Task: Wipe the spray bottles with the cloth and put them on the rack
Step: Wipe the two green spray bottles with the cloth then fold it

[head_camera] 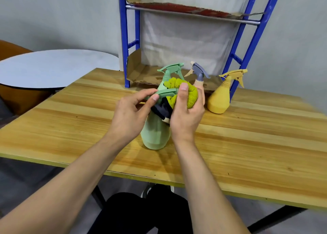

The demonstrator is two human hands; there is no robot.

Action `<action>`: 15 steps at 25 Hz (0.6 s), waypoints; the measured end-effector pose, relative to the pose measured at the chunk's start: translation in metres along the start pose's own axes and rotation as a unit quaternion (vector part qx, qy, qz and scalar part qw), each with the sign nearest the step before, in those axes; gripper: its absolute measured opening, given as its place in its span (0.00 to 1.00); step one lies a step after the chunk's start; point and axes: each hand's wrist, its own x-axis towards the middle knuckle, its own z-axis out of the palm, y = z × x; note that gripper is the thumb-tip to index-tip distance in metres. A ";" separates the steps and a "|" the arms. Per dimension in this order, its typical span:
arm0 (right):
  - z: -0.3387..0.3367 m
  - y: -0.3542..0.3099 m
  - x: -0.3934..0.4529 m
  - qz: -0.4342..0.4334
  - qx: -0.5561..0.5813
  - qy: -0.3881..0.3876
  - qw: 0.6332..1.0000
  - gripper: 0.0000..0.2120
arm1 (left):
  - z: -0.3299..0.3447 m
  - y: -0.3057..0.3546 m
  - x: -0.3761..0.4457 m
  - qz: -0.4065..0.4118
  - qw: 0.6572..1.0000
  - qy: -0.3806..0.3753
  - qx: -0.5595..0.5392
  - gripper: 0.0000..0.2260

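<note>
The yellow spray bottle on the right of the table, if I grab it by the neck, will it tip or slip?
The yellow spray bottle probably stands steady: its base is wide and its neck narrow. The trigger head overhangs, so it may tilt when lifted. Its surface looks matte, so likely not slippery.

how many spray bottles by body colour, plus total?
Green: 2, the near green bottle held under the cloth, the far green bottle behind it
Yellow: 1, the yellow bottle
Peach: 1, the grey-headed peach bottle
Total: 4
</note>
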 end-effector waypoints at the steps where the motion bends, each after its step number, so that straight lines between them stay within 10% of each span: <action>1: 0.001 0.000 0.002 0.001 0.001 0.003 1.000 0.05 | -0.001 0.000 0.001 0.002 1.000 -0.003 0.000 0.15; 7: 0.006 0.018 0.019 0.223 0.159 0.047 0.961 0.08 | 0.002 0.000 0.000 0.007 1.000 -0.014 -0.014 0.10; 9: 0.005 0.021 0.024 0.278 0.199 0.075 0.937 0.24 | 0.003 0.001 0.000 0.005 1.000 -0.016 -0.011 0.12; 15: -0.008 0.010 0.027 0.239 0.082 0.111 0.961 0.17 | 0.002 0.001 -0.003 -0.014 0.999 -0.009 -0.030 0.12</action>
